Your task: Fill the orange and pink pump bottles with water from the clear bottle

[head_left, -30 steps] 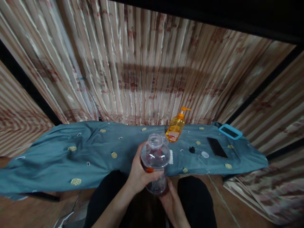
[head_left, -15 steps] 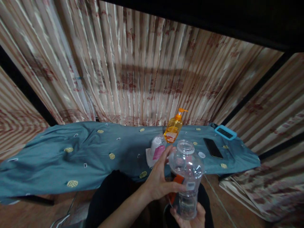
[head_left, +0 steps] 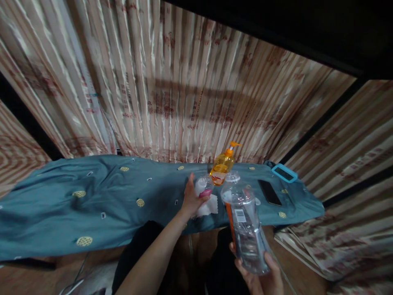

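My right hand [head_left: 256, 270] grips the base of a large clear plastic bottle [head_left: 245, 217], capless, with an orange label and a barcode. The bottle tilts slightly, its open neck pointing up and away from me. On the cloth, my left hand [head_left: 193, 200] wraps around a small clear plastic container [head_left: 202, 186] with a pink label and something white in it. Part of that container is hidden by my fingers. A white napkin [head_left: 210, 205] lies beside and under it. Just behind stands a pump bottle [head_left: 221, 166] of orange-yellow liquid with an orange pump.
A teal cloth with pineapple prints [head_left: 107, 192] covers the narrow table. To the right lie a black phone [head_left: 269, 192], a blue-framed device [head_left: 284, 173] and a small white disc [head_left: 257, 201], perhaps a cap. Patterned curtains [head_left: 184, 82] hang behind, between dark poles.
My left hand has let go of the large bottle and moved left onto the small container. The right hand keeps the large bottle, now slightly lower and more tilted.
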{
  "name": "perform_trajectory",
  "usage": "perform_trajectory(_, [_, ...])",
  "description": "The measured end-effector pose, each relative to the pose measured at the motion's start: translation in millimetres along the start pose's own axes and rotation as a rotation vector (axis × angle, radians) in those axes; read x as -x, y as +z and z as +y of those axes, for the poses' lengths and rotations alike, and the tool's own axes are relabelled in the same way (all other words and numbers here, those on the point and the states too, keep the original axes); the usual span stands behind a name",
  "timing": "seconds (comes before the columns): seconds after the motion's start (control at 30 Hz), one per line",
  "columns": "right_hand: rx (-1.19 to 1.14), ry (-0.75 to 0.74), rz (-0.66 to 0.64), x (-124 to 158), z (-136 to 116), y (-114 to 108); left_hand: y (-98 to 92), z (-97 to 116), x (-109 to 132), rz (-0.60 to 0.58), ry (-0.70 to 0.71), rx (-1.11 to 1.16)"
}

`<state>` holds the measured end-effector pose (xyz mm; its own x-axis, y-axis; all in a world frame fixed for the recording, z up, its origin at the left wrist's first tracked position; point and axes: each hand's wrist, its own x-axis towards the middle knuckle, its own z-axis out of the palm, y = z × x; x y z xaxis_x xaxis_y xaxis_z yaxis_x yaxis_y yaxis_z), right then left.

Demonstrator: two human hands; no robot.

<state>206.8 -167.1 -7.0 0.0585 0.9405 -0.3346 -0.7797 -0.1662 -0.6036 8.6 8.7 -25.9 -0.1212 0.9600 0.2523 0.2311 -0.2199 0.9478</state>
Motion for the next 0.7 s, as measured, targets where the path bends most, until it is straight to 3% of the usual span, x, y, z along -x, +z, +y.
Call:
perform_trajectory(0.23, [0.091,-0.060,0.061,-4.8,2.7,8.8,-2.6,4.6,1.4,-0.161,-0.011,-0.010])
perform_trajectory(0.7, [0.188,-0.091,0.165,-11.6,3.1,0.6,1.2,11.4,2.5,-0.159,-0.066,-0.045])
